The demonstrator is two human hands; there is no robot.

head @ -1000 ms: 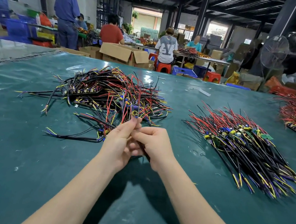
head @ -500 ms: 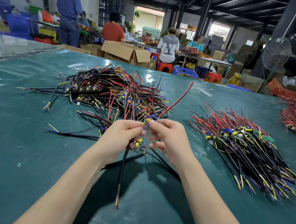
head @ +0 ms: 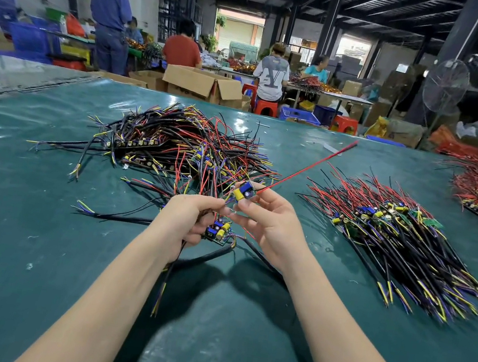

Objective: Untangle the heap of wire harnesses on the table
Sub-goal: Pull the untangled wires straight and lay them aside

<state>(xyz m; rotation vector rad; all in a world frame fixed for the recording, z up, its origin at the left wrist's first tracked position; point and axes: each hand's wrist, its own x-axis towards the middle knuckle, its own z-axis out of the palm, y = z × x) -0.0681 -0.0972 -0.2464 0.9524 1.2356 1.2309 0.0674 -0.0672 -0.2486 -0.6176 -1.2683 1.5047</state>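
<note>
Over the dark green table point(head: 36, 243), the left hand point(head: 187, 219) grips a small wired circuit board point(head: 217, 233) and the right hand point(head: 269, 219) pinches a second board point(head: 243, 192), beside the tangled heap of black, red and yellow wire harnesses point(head: 180, 147); the open brown cardboard box point(head: 203, 82) beyond hides its contents.

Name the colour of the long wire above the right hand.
The long wire is red; head view shows it best.
</note>
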